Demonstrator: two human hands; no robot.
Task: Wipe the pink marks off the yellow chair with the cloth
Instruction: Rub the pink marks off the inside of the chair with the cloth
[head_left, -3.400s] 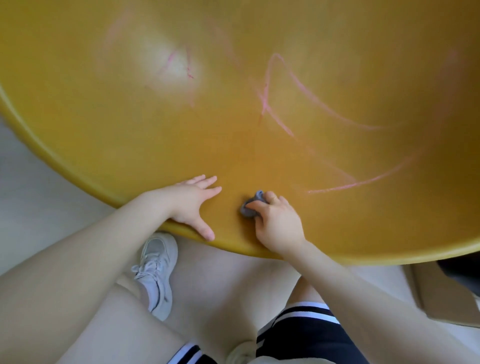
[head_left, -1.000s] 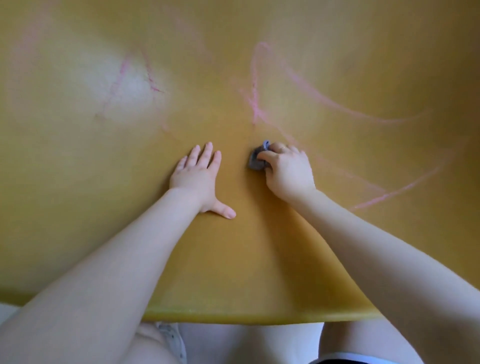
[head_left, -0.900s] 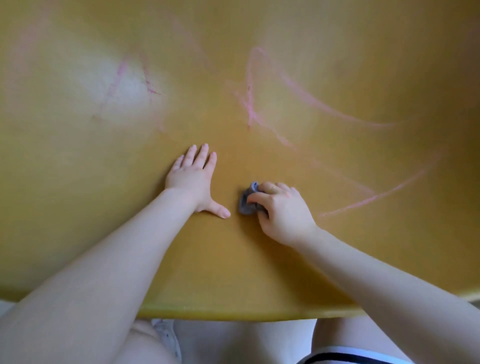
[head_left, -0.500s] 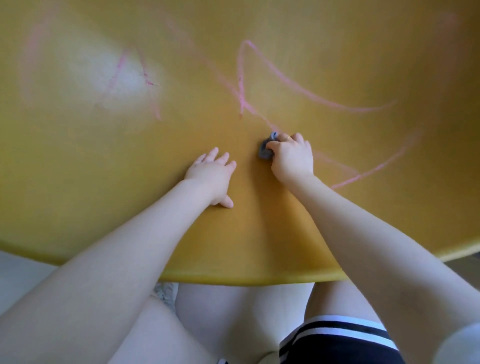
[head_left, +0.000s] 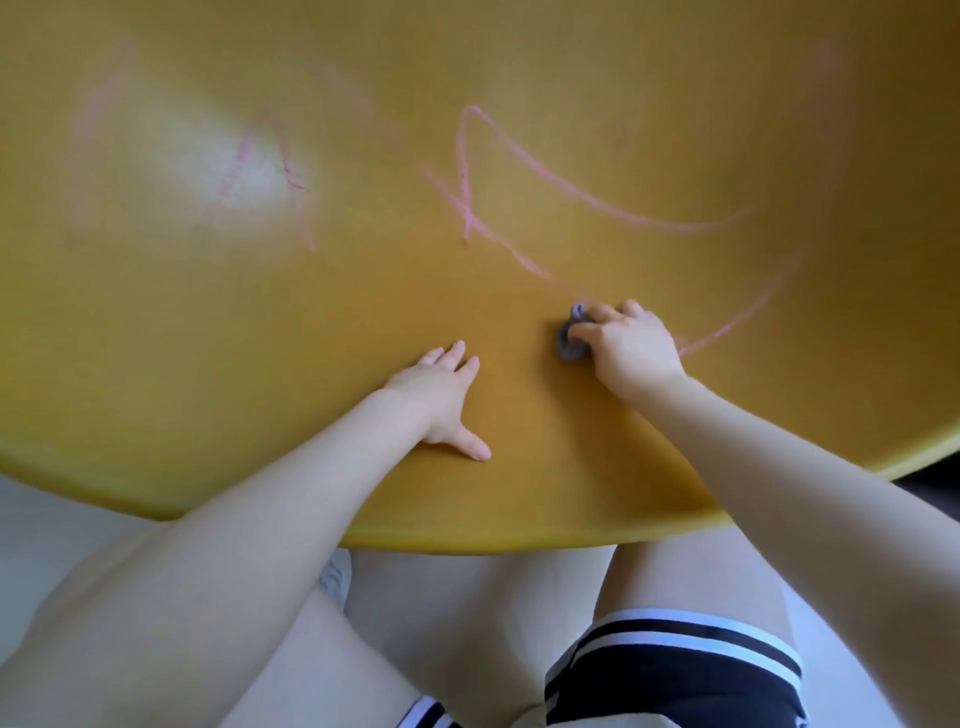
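The yellow chair fills the upper view as a broad curved surface. Pink marks loop across its middle and right, and fainter pink strokes sit in the glare at the left. My right hand is shut on a small wadded grey cloth and presses it to the surface, just below the end of a pink line. My left hand lies flat on the chair with fingers spread, a short way left of the cloth.
The chair's front rim curves across the lower middle. Below it are my bare legs, dark shorts with white stripes, part of a white shoe and pale floor.
My right hand has rubbed the cloth back and forth over the pink line and now sits slightly nearer me than half a second ago. My left hand stays flat on the chair.
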